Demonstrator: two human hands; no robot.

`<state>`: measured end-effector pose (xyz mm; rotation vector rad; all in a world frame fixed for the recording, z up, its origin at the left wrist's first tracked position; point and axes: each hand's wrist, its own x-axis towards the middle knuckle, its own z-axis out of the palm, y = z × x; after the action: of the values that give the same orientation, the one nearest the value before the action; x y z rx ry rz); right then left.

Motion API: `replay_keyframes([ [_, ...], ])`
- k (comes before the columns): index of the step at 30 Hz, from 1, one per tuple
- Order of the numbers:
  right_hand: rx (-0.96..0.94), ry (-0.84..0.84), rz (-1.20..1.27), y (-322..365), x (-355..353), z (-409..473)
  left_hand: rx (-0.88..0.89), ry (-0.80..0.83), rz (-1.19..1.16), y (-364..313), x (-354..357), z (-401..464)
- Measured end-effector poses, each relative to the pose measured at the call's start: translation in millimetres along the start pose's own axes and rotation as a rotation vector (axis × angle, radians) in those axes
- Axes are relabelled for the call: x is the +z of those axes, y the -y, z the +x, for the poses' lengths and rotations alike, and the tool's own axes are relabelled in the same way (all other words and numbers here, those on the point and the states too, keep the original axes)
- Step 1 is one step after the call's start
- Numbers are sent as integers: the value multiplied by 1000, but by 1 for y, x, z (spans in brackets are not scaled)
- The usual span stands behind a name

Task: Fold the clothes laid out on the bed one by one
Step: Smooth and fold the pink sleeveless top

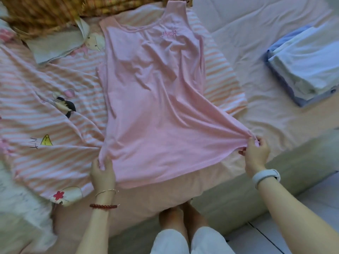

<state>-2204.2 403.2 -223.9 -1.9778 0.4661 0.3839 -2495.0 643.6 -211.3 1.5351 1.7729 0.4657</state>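
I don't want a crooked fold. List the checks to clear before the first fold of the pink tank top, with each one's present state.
1. Left hand holds the left hem corner of the pink tank top: ok.
2. Right hand pinches the right hem corner: ok.
3. Hem pulled taut between the hands: ok.
4. Body lies smooth: not ok, creases across the chest.
5. Top lies on bare sheet: not ok, it overlaps the striped garment.
6. Shoulder straps flat and even: cannot tell, the far strap runs out of view.
7. Folded pile clear of the fold area: ok.
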Motion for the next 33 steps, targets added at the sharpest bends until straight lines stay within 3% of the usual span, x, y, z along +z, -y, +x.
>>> replay_keyframes([
  [3,-93,-56,-293,9,-14,22,-86,10,151,14,-9,10],
  [8,-93,72,-830,-1,-7,6,-271,159,95,39,10,9],
  [11,-371,184,-998,-18,14,-22,-316,180,20,49,27,-2],
  [14,-684,451,-1161,-40,38,-38,-416,192,-25,67,43,-7],
  [18,-939,685,-1338,-66,64,-44,-521,187,-42,87,61,-6],
  [21,-1026,842,-1506,-81,72,-40,-558,137,-70,91,66,-9],
  [25,-1121,830,-1644,-85,64,-31,-453,128,-163,91,53,-23],
  [28,-1117,804,-1657,-85,58,-24,-490,170,-264,101,26,-31],
  [33,-1091,885,-1641,-85,53,-17,-370,240,-41,116,3,-25],
])
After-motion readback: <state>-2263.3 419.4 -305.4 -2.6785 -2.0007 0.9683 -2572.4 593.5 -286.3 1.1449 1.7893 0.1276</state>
